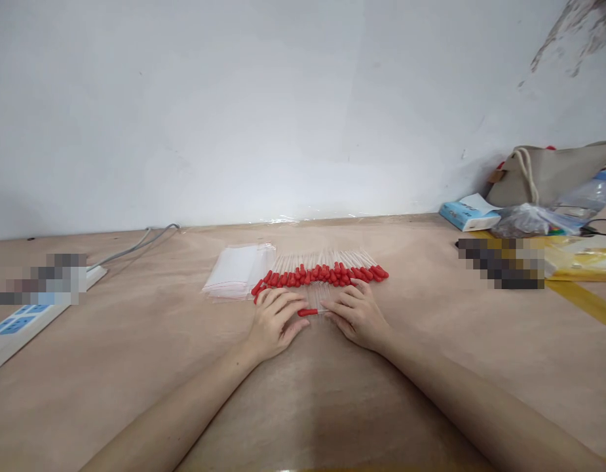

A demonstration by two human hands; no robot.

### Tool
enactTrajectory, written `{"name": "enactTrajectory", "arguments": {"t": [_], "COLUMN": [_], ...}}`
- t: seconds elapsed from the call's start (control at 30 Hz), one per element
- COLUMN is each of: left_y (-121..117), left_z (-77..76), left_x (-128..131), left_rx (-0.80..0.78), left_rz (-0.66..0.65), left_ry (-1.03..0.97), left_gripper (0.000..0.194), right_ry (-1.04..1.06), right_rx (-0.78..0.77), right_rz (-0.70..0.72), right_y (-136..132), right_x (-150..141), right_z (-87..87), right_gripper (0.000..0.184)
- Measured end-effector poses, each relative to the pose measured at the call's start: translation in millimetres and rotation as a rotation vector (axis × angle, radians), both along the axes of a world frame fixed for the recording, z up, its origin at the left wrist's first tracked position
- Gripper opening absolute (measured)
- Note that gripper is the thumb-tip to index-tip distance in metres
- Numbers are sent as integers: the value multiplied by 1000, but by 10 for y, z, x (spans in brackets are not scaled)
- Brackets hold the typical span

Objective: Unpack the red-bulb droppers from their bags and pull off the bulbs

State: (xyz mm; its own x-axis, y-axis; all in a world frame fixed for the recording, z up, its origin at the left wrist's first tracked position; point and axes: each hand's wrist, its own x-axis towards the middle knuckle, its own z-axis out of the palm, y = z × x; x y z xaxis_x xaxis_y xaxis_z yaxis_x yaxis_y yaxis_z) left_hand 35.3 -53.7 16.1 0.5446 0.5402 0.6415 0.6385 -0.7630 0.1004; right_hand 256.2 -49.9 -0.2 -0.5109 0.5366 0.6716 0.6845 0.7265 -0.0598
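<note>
A dropper with a red rubber bulb [307, 313] and a thin clear tube lies crosswise between my hands. My left hand [278, 321] closes its thumb and fingers about the bulb end. At the tube end, my right hand [356, 318] has its fingers and thumb curled together on it. Just beyond my fingers, many similar red-bulbed droppers [322, 272] lie side by side in a wide row, whitish tubes pointing to the wall. More clear tubes [321, 294] show between my hands. Left of the row sits a stack of clear plastic bags [234, 272].
On the left lie a power strip [47, 321] with a grey cable [135, 248] and a blurred-out item. At the right are a blue tissue pack [470, 213], a grey bag [553, 174], crumpled plastic, yellow packaging [582, 259] and a blurred dark object. A wall closes the back.
</note>
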Motion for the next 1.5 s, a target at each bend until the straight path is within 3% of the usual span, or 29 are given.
{"name": "enactTrajectory", "arguments": {"t": [0.6,0.87,1.07,1.3,1.4,1.5], "left_y": [-46,-43,-59,12,29,75], "left_z": [-45,-36,9,-31,-64,-30], "left_x": [37,34,49,-334,-379,-371], "left_rx": [13,-6,-41,-8,-39,-30], "left_rz": [-2,-6,2,132,81,162], "left_ry": [92,104,98,25,-89,-242], "left_gripper": [10,11,14,9,11,19], "right_ry": [17,14,-3,78,60,76], "right_rx": [-9,-10,-40,-86,-100,-133], "right_rz": [177,190,169,23,-39,-114], "right_y": [-53,-58,-75,25,47,45], "right_x": [9,10,22,262,270,229], "right_z": [-30,1,11,-48,-72,-78], "right_gripper": [15,14,15,18,22,28]}}
